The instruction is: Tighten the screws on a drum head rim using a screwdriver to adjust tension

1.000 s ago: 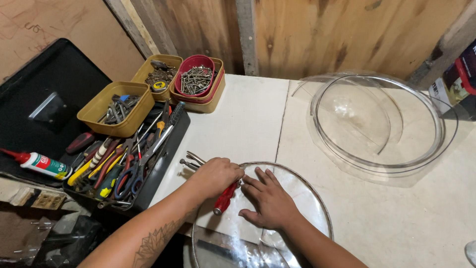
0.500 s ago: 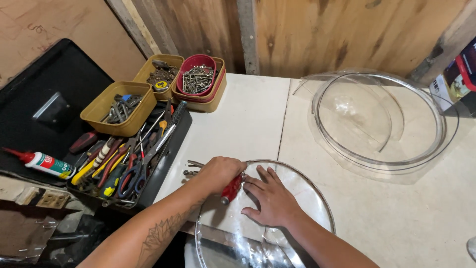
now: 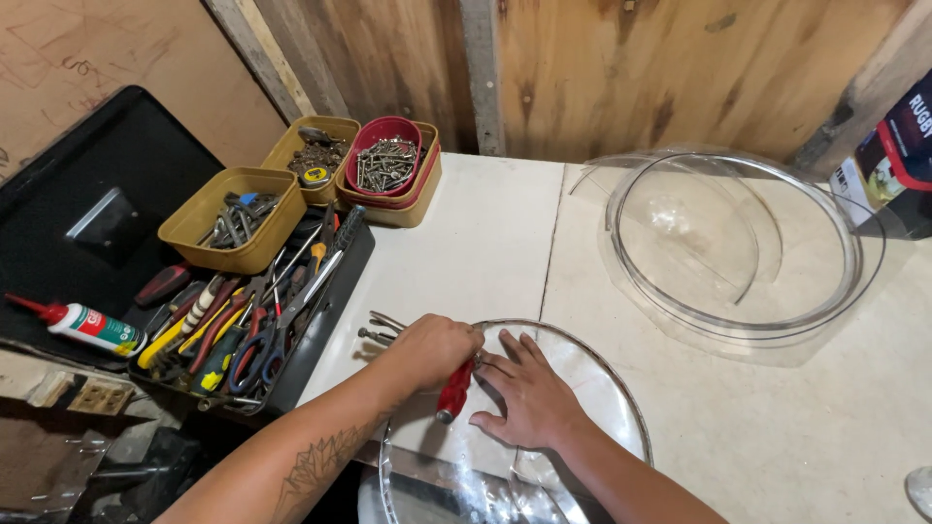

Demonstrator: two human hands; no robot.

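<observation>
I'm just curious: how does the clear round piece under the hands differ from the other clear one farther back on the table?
The near clear disc lies under both hands and runs off the table's front edge. The far clear dome sits untouched, wholly on the table, and looks deeper and wider. Both are round, see-through plastic.

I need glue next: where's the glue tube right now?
In the head view the glue tube lies at far left on the black lid, left of the tool tray, well away from both hands.

The left hand [image 3: 434, 351] grips a red-handled tool [image 3: 453, 390] while the right hand [image 3: 529, 398] lies flat on a clear dome [image 3: 602, 388].
</observation>
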